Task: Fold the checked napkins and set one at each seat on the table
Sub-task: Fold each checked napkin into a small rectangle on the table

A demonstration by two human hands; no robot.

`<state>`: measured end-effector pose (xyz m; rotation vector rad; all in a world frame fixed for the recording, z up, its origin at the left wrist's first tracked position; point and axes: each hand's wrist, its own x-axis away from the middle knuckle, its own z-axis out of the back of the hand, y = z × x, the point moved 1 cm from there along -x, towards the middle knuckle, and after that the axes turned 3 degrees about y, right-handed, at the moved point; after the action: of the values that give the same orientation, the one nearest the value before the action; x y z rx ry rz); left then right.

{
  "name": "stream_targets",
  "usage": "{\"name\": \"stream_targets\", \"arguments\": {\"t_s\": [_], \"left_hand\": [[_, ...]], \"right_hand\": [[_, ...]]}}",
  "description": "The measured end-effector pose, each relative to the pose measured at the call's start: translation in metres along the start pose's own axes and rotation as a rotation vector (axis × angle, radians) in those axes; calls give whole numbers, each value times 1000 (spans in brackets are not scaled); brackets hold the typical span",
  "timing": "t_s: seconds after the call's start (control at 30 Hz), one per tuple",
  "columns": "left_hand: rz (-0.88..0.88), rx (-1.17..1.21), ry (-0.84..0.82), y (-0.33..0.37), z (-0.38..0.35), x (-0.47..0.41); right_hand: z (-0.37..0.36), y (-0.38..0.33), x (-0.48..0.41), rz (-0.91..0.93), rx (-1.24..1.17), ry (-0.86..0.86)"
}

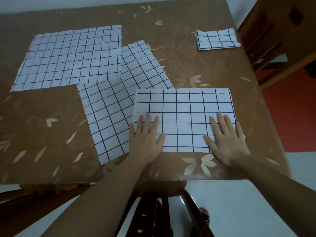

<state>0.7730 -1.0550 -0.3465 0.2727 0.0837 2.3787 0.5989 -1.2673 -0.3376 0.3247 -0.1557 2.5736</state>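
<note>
A white checked napkin folded in half (183, 106) lies near the table's front edge. My left hand (145, 139) presses flat on its left end and my right hand (227, 139) presses flat on its right end, fingers straight. A second napkin (109, 117) lies unfolded and slanted to its left, partly under it. A third napkin (71, 57) is spread flat at the far left. A small fully folded napkin (217, 39) sits at the far right edge by a chair.
The brown table (42, 125) has a leaf-patterned cover. A wooden chair (266, 36) stands at the right side, and another chair's back (164, 211) is below my arms at the front edge. White and red floor shows on the right.
</note>
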Motion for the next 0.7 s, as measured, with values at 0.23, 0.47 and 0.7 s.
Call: {"name": "stream_targets", "arguments": {"t_s": [0.23,0.47,0.7], "left_hand": [[-463,90,185,64,4,18],[-414,135,131,71,9,24],[-400,122,158,73,9,31]], "right_hand": [[11,-16,17,309,-157,262],[8,-12,17,596,-130,334],[15,-22,16,597,-169,372]]}}
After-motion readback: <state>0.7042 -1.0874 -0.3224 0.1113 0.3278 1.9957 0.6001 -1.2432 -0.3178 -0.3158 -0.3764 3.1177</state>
